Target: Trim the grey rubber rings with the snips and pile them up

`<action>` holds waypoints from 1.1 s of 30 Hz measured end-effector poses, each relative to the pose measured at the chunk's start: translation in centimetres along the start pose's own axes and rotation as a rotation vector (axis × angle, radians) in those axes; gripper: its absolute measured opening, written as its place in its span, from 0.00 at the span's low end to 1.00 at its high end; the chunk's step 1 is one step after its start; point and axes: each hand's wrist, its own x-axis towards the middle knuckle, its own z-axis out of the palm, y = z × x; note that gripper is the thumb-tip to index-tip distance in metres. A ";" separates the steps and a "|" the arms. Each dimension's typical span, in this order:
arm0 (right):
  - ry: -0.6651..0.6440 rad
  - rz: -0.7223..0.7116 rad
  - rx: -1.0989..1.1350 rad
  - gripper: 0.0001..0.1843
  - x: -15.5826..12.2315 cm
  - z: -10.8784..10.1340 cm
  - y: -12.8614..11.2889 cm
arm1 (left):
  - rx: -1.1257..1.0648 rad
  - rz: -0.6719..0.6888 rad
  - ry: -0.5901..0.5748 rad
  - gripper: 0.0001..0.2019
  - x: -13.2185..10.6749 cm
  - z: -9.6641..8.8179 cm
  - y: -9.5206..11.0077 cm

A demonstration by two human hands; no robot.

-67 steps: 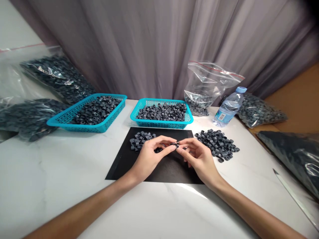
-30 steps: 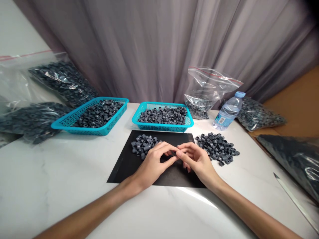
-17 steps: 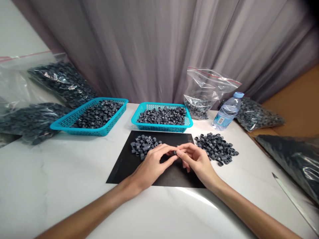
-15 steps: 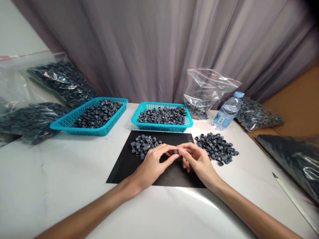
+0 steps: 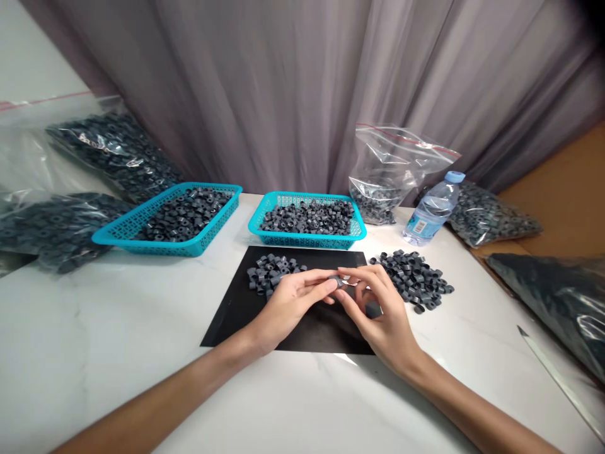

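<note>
Ring [image 5: 336, 282] between left hand [image 5: 293, 300] and right hand [image 5: 384, 317], above black mat [image 5: 235, 310].

Largely hidden between fingertips of left hand [image 5: 288, 301] and right hand [image 5: 385, 325]: small grey part [image 5: 337, 281], shape too small to tell. Cut off at right edge: dark bag [image 5: 560, 296], blade [image 5: 553, 372].

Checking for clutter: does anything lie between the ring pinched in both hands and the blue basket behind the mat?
Nothing visible. The left hand and right hand pinch the ring above the black mat; only bare mat lies between it and the basket.

Grey curtain [image 5: 283, 94] behind white table [image 5: 94, 353]
</note>
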 end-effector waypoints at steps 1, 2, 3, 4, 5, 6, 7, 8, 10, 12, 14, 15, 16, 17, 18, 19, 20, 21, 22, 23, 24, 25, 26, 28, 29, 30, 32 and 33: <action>0.000 0.004 -0.001 0.15 0.0 0.0 0.1 | 0.000 -0.005 -0.005 0.14 0.0 0.0 0.0; -0.005 0.008 0.001 0.14 0.1 0.0 0.1 | -0.007 -0.013 -0.016 0.14 0.1 0.0 0.0; -0.012 0.011 0.005 0.14 0.1 0.0 0.2 | -0.020 -0.021 -0.028 0.14 0.1 -0.1 0.0; -0.020 0.014 0.012 0.14 0.1 0.0 0.2 | -0.039 -0.029 -0.043 0.14 0.1 -0.1 0.1; -0.027 0.015 0.020 0.14 0.1 0.0 0.2 | -0.064 -0.039 -0.056 0.14 0.1 -0.1 0.1; -0.032 0.014 0.029 0.15 0.0 0.0 0.3 | -0.093 -0.051 -0.064 0.14 0.1 -0.1 0.1; -0.036 0.012 0.037 0.15 0.0 0.0 0.3 | -0.122 -0.063 -0.069 0.14 0.0 0.0 0.2; -0.038 0.010 0.041 0.16 -0.1 -0.1 0.3 | -0.152 -0.074 -0.071 0.14 0.0 0.0 0.2; -0.041 0.004 0.045 0.16 -0.1 -0.1 0.2 | -0.203 -0.091 -0.078 0.14 -0.1 0.1 0.2; -0.045 0.005 0.049 0.15 -0.1 -0.1 0.1 | -0.227 -0.096 -0.084 0.14 -0.2 0.2 0.2; -0.042 0.004 0.051 0.14 0.0 -0.1 0.1 | -0.232 -0.098 -0.084 0.14 -0.2 0.2 0.0; -0.038 0.003 0.049 0.14 0.0 -0.1 0.0 | -0.233 -0.099 -0.082 0.13 -0.2 0.2 0.0; -0.035 0.002 0.045 0.13 0.0 -0.1 0.0 | -0.238 -0.099 -0.078 0.13 -0.1 0.2 -0.1; -0.035 0.003 0.040 0.13 0.1 -0.1 0.0 | -0.244 -0.099 -0.073 0.14 0.0 0.1 -0.1; -0.036 0.006 0.038 0.13 0.1 -0.1 0.0 | -0.250 -0.097 -0.066 0.13 0.0 0.1 -0.2; -0.040 0.012 0.038 0.13 0.1 -0.1 0.1 | -0.255 -0.097 -0.060 0.13 0.0 0.1 -0.2; -0.044 0.018 0.040 0.14 0.1 -0.1 0.2 | -0.260 -0.099 -0.053 0.13 0.1 0.1 -0.2; -0.047 0.024 0.044 0.14 0.0 -0.1 0.2 | -0.265 -0.104 -0.048 0.13 0.1 0.1 -0.2; -0.050 0.029 0.047 0.13 0.0 -0.1 0.3 | -0.269 -0.109 -0.043 0.12 0.1 0.1 -0.2; -0.050 0.032 0.050 0.13 0.0 -0.2 0.3 | -0.274 -0.116 -0.042 0.12 0.1 0.1 -0.2; -0.050 0.034 0.052 0.13 0.0 -0.2 0.3 | -0.281 -0.120 -0.044 0.12 0.1 0.1 -0.1; -0.050 0.035 0.054 0.12 0.0 -0.2 0.4 | -0.289 -0.125 -0.049 0.12 0.0 0.1 -0.2; -0.048 0.035 0.057 0.12 0.0 -0.2 0.3 | -0.297 -0.131 -0.054 0.12 0.0 0.1 -0.2; -0.043 0.033 0.066 0.11 0.0 -0.2 0.3 | -0.318 -0.147 -0.065 0.12 0.1 0.1 -0.2; -0.039 0.032 0.071 0.11 0.0 -0.3 0.3 | -0.332 -0.158 -0.069 0.12 0.1 0.1 -0.3; -0.034 0.031 0.075 0.10 0.0 -0.3 0.3 | -0.347 -0.169 -0.072 0.11 0.1 0.1 -0.3; -0.023 0.028 0.081 0.10 0.0 -0.3 0.2 | -0.385 -0.181 -0.074 0.11 0.0 0.1 -0.5; -0.016 0.026 0.081 0.10 0.0 -0.3 0.2 | -0.404 -0.183 -0.074 0.10 0.0 0.1 -0.5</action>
